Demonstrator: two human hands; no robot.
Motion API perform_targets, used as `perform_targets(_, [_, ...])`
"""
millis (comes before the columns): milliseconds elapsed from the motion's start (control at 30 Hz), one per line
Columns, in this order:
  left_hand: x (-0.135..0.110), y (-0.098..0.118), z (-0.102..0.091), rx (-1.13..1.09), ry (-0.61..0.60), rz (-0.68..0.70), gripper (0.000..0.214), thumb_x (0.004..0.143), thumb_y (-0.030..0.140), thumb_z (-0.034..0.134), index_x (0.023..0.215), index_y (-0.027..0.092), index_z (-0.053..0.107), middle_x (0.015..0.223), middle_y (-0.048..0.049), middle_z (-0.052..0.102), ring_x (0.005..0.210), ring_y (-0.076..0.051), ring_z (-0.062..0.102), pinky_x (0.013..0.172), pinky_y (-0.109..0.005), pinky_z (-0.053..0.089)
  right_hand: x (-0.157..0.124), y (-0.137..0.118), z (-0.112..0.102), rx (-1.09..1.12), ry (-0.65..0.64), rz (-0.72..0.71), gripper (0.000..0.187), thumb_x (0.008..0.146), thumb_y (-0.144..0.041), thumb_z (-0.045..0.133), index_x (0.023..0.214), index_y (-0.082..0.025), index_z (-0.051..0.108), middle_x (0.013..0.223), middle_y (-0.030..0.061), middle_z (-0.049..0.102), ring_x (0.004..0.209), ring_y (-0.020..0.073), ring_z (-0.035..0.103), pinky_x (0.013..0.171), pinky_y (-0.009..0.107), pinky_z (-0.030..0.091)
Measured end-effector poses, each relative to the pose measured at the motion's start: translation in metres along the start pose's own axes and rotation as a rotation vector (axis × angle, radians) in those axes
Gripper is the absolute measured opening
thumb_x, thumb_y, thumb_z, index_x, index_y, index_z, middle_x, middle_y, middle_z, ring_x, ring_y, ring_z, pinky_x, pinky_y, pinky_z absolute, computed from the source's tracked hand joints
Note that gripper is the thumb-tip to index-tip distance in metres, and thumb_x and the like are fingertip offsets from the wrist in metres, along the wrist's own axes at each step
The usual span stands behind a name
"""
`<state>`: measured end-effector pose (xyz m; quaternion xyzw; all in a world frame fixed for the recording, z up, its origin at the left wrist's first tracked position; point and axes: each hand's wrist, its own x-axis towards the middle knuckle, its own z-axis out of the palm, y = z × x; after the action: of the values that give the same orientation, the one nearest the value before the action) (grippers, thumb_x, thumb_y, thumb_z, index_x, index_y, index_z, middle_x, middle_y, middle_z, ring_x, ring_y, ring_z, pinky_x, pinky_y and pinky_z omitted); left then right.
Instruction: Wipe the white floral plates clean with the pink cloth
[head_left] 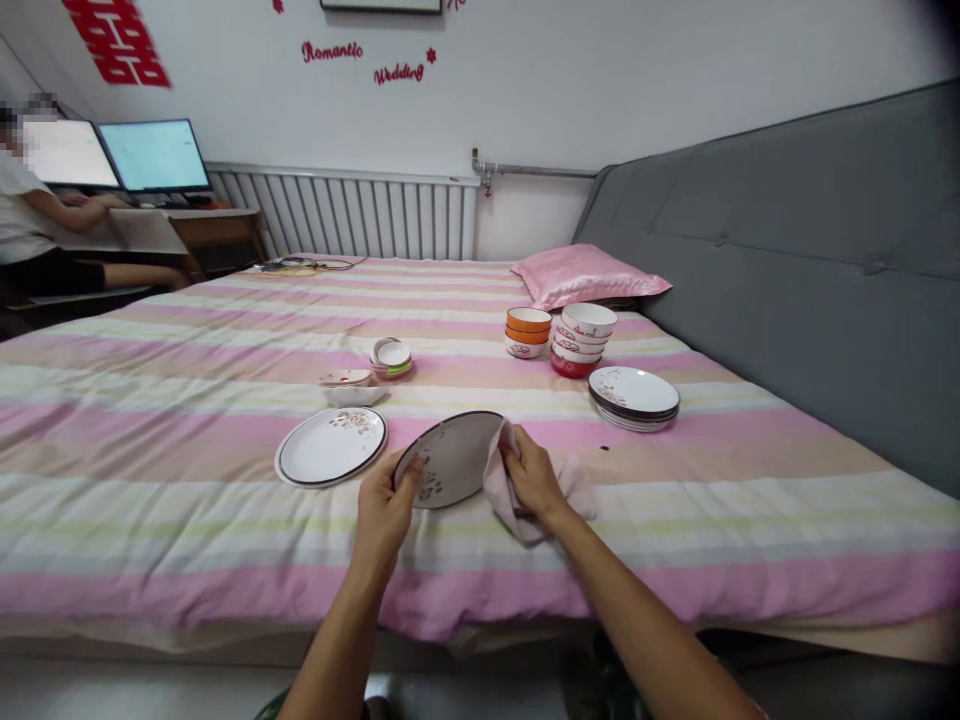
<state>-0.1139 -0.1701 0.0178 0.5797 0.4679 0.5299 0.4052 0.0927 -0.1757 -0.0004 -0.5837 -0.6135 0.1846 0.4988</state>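
A dark-rimmed plate (pixel 457 455) with a floral pattern is tilted up above the bed. My left hand (pixel 386 505) grips its left edge, thumb on the face. Bunched in my right hand (pixel 531 470) is a pale pink cloth (pixel 514 515), wrapped over the plate's right edge; part of it trails to the right. To the left lies a small pile of flat plates (pixel 319 455), the top one white with a dark rim and flowers. Another stack of plates (pixel 636 392) rests on the right.
Orange and white bowls (pixel 528 325) stand beside taller stacked bowls (pixel 589 320). Small dishes (pixel 391 353) and a white angular dish (pixel 354 393) sit left of centre. A pink pillow (pixel 585 275) lies by the grey headboard (pixel 787 240). At far left a person (pixel 30 215) sits near monitors (pixel 155 155).
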Motion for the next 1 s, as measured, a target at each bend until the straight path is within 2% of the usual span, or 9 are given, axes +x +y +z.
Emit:
perform_targets(100, [-0.001,-0.002,0.003,-0.001,-0.125,0.031,0.033,0.075,0.036,0.059,0.098,0.013,0.066,0.098,-0.0090,0.069,0.092,-0.023,0.062,0.084,-0.035,0.047,0.007,-0.013,-0.016,0.016,0.072,-0.058,0.016,0.086,-0.032,0.040,0.085,-0.021,0.052,0.070,-0.0022,0.055,0.064,0.0150,0.050,0.063,0.025,0.039])
perform_targets(200, [-0.004,-0.005,0.008,-0.012,-0.216,0.024,0.037,0.075,0.035,0.060,0.104,0.014,0.063,0.100,-0.0101,0.069,0.092,-0.023,0.063,0.085,-0.035,0.048,0.013,-0.024,-0.027,0.024,0.103,-0.182,0.015,0.084,-0.024,0.041,0.092,-0.021,0.053,0.083,0.0015,0.058,0.076,0.0163,0.053,0.071,0.027,0.041])
perform_targets(267, [-0.006,-0.003,0.011,0.008,-0.206,0.031,0.040,0.073,0.034,0.061,0.108,0.014,0.060,0.101,-0.0098,0.068,0.093,-0.022,0.063,0.083,-0.035,0.049,0.014,-0.030,-0.030,0.004,0.068,-0.264,0.019,0.082,-0.017,0.039,0.094,-0.021,0.053,0.090,0.0037,0.058,0.083,0.0178,0.053,0.076,0.029,0.041])
perform_targets(400, [-0.008,0.007,0.013,0.096,-0.098,0.105,0.038,0.074,0.032,0.060,0.109,0.015,0.061,0.109,-0.0092,0.065,0.100,-0.023,0.060,0.088,-0.034,0.047,0.009,-0.040,-0.028,-0.060,-0.073,-0.410,0.027,0.078,-0.010,0.038,0.095,-0.021,0.054,0.092,0.0052,0.059,0.086,0.0189,0.053,0.078,0.031,0.042])
perform_targets(533, [-0.009,0.014,0.012,0.180,-0.104,0.189,0.028,0.077,0.030,0.054,0.098,0.015,0.066,0.099,-0.0070,0.069,0.091,-0.021,0.063,0.082,-0.031,0.049,0.004,-0.048,-0.025,-0.157,-0.142,-0.495,0.028,0.079,-0.012,0.037,0.098,-0.020,0.056,0.092,0.0065,0.061,0.086,0.0205,0.053,0.078,0.034,0.041])
perform_targets(767, [-0.008,0.013,0.013,0.204,-0.169,0.182,0.032,0.082,0.034,0.048,0.101,0.017,0.067,0.102,-0.0061,0.069,0.095,-0.021,0.062,0.085,-0.030,0.047,0.004,-0.045,-0.022,-0.125,-0.137,-0.450,0.028,0.079,-0.011,0.036,0.097,-0.020,0.055,0.095,0.0071,0.060,0.089,0.0209,0.052,0.081,0.034,0.041])
perform_targets(1000, [-0.005,0.011,0.012,0.168,-0.169,0.147,0.034,0.083,0.035,0.048,0.104,0.015,0.066,0.103,-0.0062,0.069,0.097,-0.022,0.061,0.085,-0.031,0.046,0.006,-0.022,-0.017,0.083,-0.126,-0.312,0.033,0.073,-0.008,0.034,0.099,-0.020,0.051,0.091,0.0029,0.056,0.084,0.0167,0.052,0.076,0.028,0.041])
